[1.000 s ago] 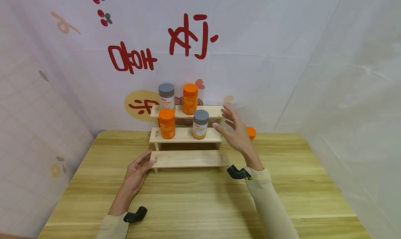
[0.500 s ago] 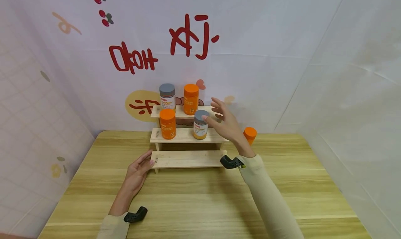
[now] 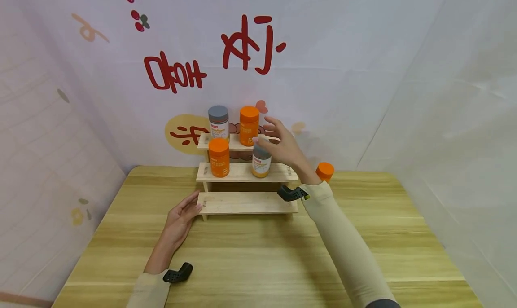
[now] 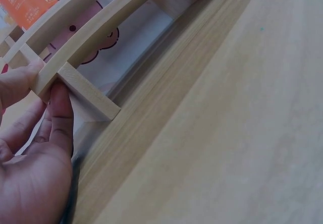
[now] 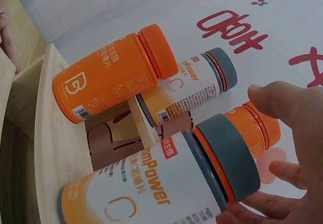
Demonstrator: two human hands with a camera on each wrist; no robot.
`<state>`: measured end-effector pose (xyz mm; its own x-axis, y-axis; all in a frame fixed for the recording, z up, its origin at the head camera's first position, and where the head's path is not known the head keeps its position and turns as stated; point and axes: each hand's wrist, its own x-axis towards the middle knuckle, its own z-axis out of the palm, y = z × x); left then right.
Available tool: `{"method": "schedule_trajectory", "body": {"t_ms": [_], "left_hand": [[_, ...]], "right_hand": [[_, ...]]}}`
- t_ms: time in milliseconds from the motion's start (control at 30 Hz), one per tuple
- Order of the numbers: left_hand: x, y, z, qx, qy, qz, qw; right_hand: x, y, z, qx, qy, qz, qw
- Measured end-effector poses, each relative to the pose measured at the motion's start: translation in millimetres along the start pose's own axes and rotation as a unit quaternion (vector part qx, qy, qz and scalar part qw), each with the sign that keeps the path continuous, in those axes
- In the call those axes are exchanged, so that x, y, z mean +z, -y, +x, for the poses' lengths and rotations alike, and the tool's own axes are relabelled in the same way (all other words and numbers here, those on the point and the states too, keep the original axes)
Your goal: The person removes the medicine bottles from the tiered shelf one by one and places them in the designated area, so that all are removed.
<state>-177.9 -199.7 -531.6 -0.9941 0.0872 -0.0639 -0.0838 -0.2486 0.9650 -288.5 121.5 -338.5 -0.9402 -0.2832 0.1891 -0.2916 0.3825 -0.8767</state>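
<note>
A three-step wooden display stand (image 3: 248,203) stands against the back wall. My left hand (image 3: 178,220) pinches the left end of its lowest step, thumb on top and fingers underneath, as the left wrist view shows. On the middle step are an orange bottle (image 3: 219,159) and a white grey-lidded supplement bottle (image 3: 261,166). My right hand (image 3: 284,145) hovers with relaxed, spread fingers behind and over that grey lid (image 5: 229,156), partly covering it in the head view; contact cannot be made out. The top step bears another grey-lidded bottle (image 3: 219,124) and an orange bottle (image 3: 249,127), close to my right fingertips.
Another orange-lidded bottle (image 3: 325,171) stands on the wood-grain table (image 3: 250,258) right of the stand, partly hidden by my right forearm. A white printed cloth wall (image 3: 343,97) rises directly behind the stand.
My right hand has moved left and slightly up, from the stand's right end to over the grey-lidded bottle on the middle step. The left hand keeps its hold.
</note>
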Motion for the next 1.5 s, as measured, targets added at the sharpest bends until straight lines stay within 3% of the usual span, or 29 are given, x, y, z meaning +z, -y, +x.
{"method": "schedule_trajectory", "body": {"t_ms": [200, 567, 867, 1167, 1500], "left_hand": [[0.6, -2.1, -0.2, -0.005, 0.006, 0.003, 1.0000], [1.2, -0.9, -0.4, -0.002, 0.007, -0.006, 1.0000], [-1.8, -4.8, 2.5, -0.010, 0.001, -0.009, 0.9999], [-1.7, -2.3, 1.9, -0.009, 0.003, -0.009, 0.9999], [-1.4, -0.9, 1.2, -0.005, 0.009, -0.008, 0.9999]], "right_hand": [[3.8, 6.5, 15.4, 0.034, 0.001, -0.010, 0.9994], [13.5, 14.6, 32.7, 0.061, 0.013, -0.034, 0.9975], [19.4, 20.3, 46.9, 0.097, 0.012, 0.000, 0.9953], [21.8, 17.3, 47.1, 0.100, -0.007, -0.014, 0.9948], [16.5, 13.6, 36.8, 0.084, -0.032, 0.013, 0.9959]]}}
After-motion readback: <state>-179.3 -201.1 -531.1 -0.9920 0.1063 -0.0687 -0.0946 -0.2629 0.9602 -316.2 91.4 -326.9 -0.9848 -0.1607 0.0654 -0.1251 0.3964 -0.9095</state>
